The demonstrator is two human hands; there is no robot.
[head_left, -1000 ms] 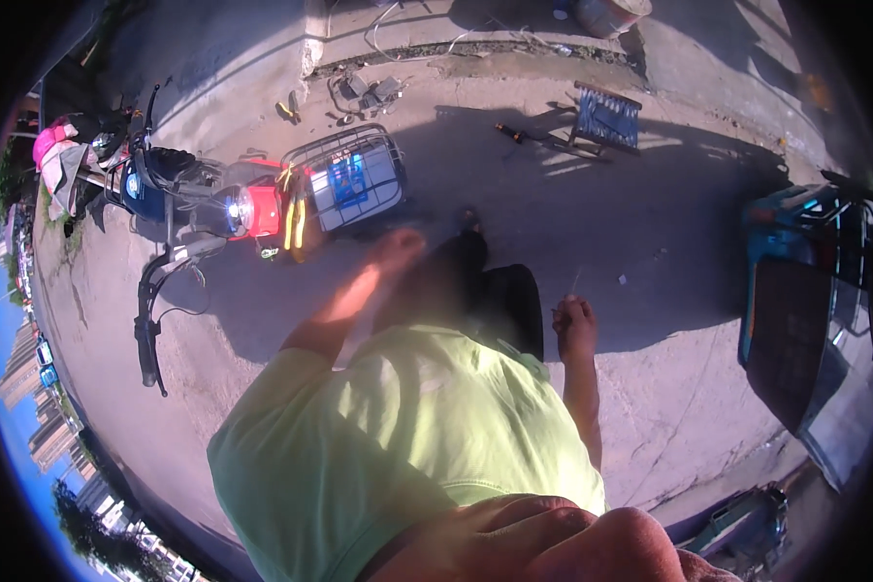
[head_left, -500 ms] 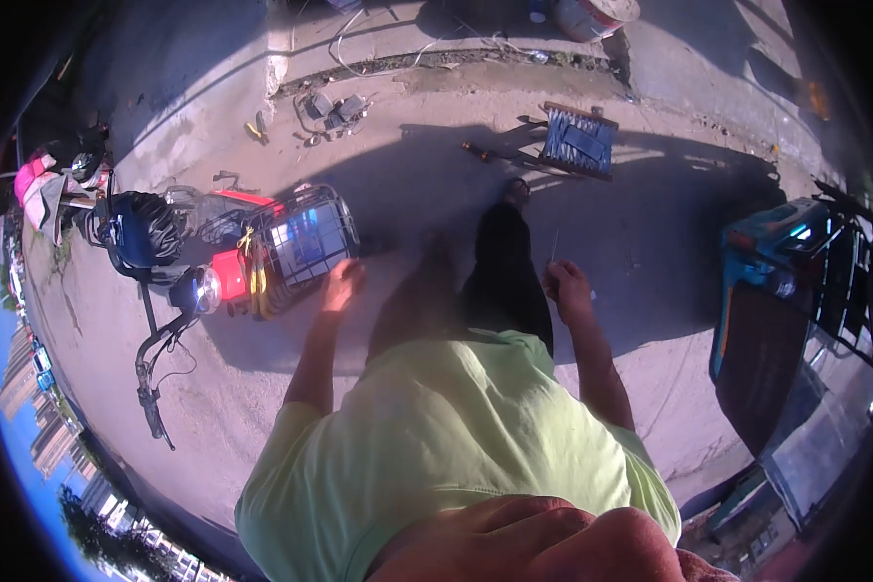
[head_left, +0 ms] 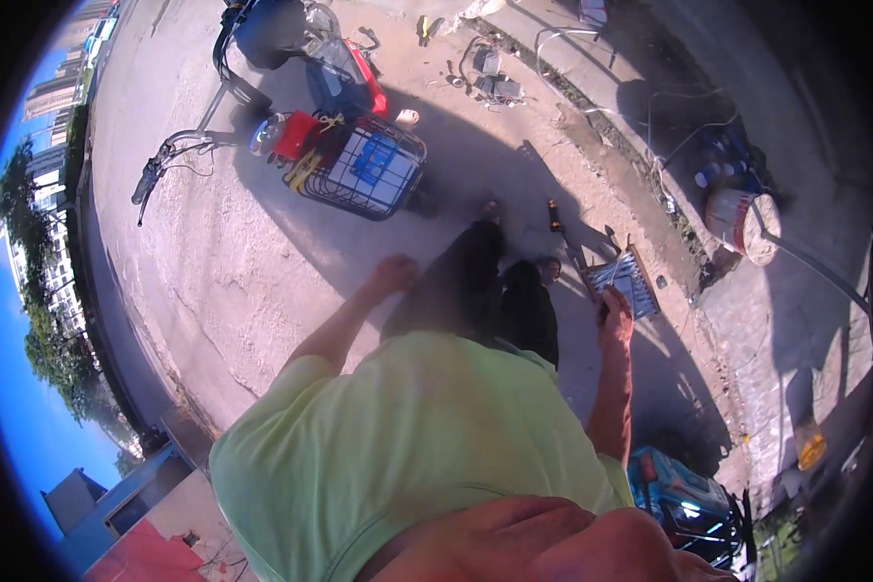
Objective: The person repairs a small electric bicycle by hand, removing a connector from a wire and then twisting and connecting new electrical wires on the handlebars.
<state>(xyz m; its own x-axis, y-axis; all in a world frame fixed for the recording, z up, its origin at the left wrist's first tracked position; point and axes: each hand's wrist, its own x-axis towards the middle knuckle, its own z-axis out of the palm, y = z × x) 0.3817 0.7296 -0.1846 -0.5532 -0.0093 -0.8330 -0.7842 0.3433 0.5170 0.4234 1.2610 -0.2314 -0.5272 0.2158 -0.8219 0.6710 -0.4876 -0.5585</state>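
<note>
My right hand [head_left: 614, 315] is closed, its fingertips pinching a thin pale stick [head_left: 609, 279] whose kind I cannot make out. Past that hand, a low folding stool [head_left: 636, 289] with a striped seat stands on the ground, overlapped by the hand in the picture. My left hand [head_left: 394, 275] hangs beside my left thigh with nothing visible in it. Its fingers are blurred. Ahead of it is a red electric scooter [head_left: 294, 137] with a wire front basket [head_left: 395, 184] holding something blue and white.
A black-and-orange tool [head_left: 554, 215] lies near my feet. Metal parts [head_left: 498, 87] and a yellow-handled tool [head_left: 423, 30] lie farther off. A whitish bucket [head_left: 753, 229] stands at the right by a raised concrete edge. A teal vehicle [head_left: 684, 497] is at lower right.
My body has turned right, swinging the scooter up and the stool down toward my right hand in the picture. My feet have shifted. The stick stays in my right hand.
</note>
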